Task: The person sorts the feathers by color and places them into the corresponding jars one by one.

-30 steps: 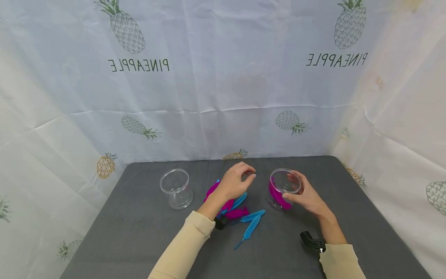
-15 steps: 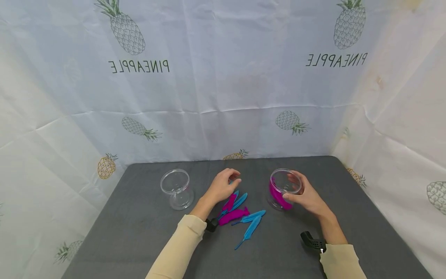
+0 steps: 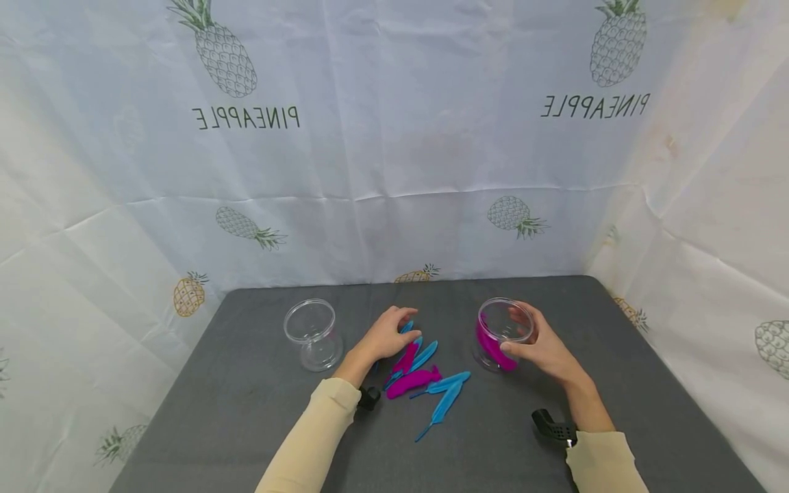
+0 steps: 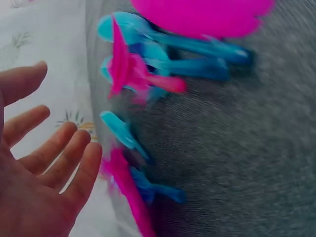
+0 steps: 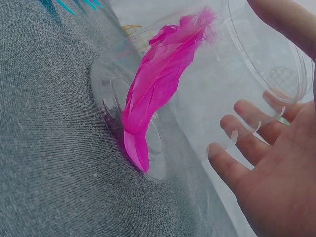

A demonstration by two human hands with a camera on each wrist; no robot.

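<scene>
My left hand [image 3: 382,339] hovers over the far-left part of a loose pile of magenta and blue feathers. In the left wrist view, its spread fingers [image 4: 81,177] hold nothing. A magenta feather [image 3: 413,382] lies across the near part of the pile, and a blue feather [image 3: 445,404] points toward the front. My right hand [image 3: 542,346] grips a clear jar [image 5: 197,113] from its right side, thumb near the rim and fingers round the far wall. Inside that jar a magenta feather [image 5: 160,79] leans against the wall, its tip down at the base.
A second clear jar [image 3: 319,349] stands on the grey table [image 3: 203,411], left of the feathers. A white curtain [image 3: 394,150] printed with pineapples hangs behind the table and along both sides.
My left hand has moved left and slightly nearer from beyond the pile, uncovering more feathers under the forearm. The right hand and its jar have stayed in place.
</scene>
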